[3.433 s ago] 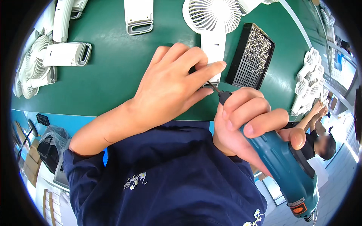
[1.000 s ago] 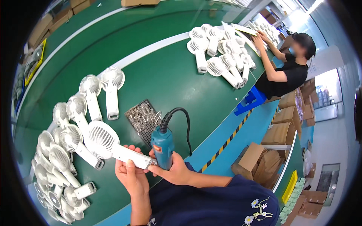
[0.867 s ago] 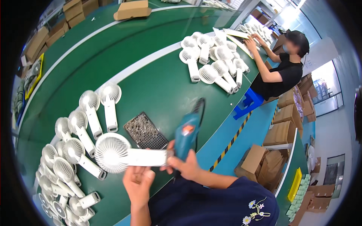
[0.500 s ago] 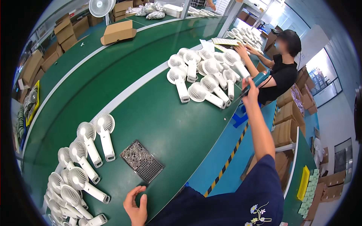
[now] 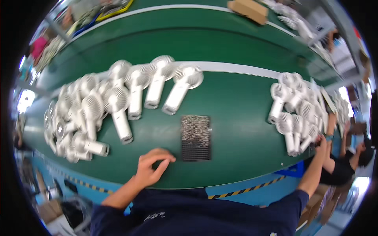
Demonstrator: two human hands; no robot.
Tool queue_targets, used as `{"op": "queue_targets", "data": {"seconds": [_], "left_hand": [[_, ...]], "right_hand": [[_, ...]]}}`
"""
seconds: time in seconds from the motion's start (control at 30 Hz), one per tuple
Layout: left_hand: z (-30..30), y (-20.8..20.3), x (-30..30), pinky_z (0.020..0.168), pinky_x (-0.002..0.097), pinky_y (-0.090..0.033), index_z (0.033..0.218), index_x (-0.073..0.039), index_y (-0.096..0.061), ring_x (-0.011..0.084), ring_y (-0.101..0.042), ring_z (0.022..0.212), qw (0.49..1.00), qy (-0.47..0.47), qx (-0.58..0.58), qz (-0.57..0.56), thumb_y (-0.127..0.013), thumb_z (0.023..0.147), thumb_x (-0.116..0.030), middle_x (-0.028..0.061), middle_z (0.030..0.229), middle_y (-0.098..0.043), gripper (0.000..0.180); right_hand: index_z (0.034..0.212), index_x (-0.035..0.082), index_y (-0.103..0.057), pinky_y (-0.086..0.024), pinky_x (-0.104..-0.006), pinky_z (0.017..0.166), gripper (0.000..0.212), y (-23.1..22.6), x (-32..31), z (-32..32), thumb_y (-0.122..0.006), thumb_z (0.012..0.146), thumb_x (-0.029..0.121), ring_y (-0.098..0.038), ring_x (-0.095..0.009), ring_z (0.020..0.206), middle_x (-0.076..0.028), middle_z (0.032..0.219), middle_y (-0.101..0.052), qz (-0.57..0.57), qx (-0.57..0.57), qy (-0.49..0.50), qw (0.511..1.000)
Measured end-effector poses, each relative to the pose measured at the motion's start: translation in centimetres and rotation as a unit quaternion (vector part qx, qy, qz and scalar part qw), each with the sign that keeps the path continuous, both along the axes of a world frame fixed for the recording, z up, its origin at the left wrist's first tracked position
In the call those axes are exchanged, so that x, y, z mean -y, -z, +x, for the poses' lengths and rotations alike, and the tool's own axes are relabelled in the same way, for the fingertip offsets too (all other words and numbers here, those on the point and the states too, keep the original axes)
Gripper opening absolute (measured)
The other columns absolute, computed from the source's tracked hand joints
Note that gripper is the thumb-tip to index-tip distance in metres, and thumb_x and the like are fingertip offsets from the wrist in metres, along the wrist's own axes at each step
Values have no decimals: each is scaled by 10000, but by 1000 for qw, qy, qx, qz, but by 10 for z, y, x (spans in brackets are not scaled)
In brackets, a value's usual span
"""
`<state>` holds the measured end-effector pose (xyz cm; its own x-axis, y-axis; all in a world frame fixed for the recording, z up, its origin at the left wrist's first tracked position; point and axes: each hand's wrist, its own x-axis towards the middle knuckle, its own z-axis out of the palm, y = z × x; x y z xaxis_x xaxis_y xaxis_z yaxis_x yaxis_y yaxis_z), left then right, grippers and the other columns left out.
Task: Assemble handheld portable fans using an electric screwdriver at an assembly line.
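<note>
My left hand (image 5: 151,168) is over the green table, just left of a black perforated tray (image 5: 196,154). Its fingers are curved, thumb tip close to the index finger with a gap behind, and nothing shows in it. Many small metal pieces, seemingly screws (image 5: 195,128), cover the tray's far part. At the right my right hand (image 5: 323,147) grips a teal electric screwdriver (image 5: 330,137), blurred and mostly hidden, beside a pile of white handheld fans (image 5: 296,112). Several more handheld fans (image 5: 119,104) lie heaped left of the tray, their handles mostly toward me.
A pale rail (image 5: 236,69) runs across the green table (image 5: 240,145) behind the fans. Beyond it lies an opened cardboard box (image 5: 248,10). Another person (image 5: 339,170) in black is close on my right. A blue stool (image 5: 293,170) stands below the table edge.
The view has swung left, so the tray now sits near the middle. My left hand's thumb and index have come closer together. The handheld fan near my right hand is no longer distinct from the pile.
</note>
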<state>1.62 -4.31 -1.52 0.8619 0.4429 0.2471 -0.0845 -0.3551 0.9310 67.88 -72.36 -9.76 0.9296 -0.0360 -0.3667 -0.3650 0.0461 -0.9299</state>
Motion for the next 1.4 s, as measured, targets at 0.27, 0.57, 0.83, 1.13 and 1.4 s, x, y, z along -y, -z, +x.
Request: {"op": "queue_targets", "data": {"seconds": [0.27,0.57,0.83,1.13,1.4], "left_hand": [[84,-45,-59,1063,537,-305,1316,-144,-541,449,-329,1317,885,-110,-146,428,-654,879,-282,244,1418,-350,471],[114,4,-85,1057,564,-319,1454,-245,-409,519,-259,1353,842,-129,-178,492,-505,964,-368,290,1495,-247,514],[82,3,-54,1045,536,-329,1446,-237,-429,473,-245,1390,857,-130,-201,456,-493,976,-289,246,1531,-243,476],[40,-15,-2,1008,535,-325,1447,-158,-408,524,-246,1353,874,-126,-249,399,-614,888,-178,326,1485,-228,596],[6,-26,15,1027,576,-239,1457,-198,-418,513,-166,1397,903,-78,-269,325,-661,849,-276,292,1537,-185,660]], "right_hand": [[1039,125,-488,-398,-244,457,463,-117,-145,-143,-385,982,573,-462,-118,555,-80,1019,-642,-26,153,184,970],[1259,48,-465,-284,-220,387,586,-136,-321,-397,-275,1015,545,-378,-83,447,-54,856,-571,135,334,-9,933],[1313,26,-389,-415,-300,463,907,-140,-468,-455,-316,854,805,-472,-168,546,-70,762,-520,333,428,-219,811],[1348,139,-394,-444,-349,544,901,-119,-553,-469,-419,783,841,-522,-199,594,-59,812,-510,455,318,-426,714],[1243,108,-474,-399,-352,454,878,-111,-550,-478,-419,776,849,-459,-215,502,-90,705,-504,478,265,-368,752]]}}
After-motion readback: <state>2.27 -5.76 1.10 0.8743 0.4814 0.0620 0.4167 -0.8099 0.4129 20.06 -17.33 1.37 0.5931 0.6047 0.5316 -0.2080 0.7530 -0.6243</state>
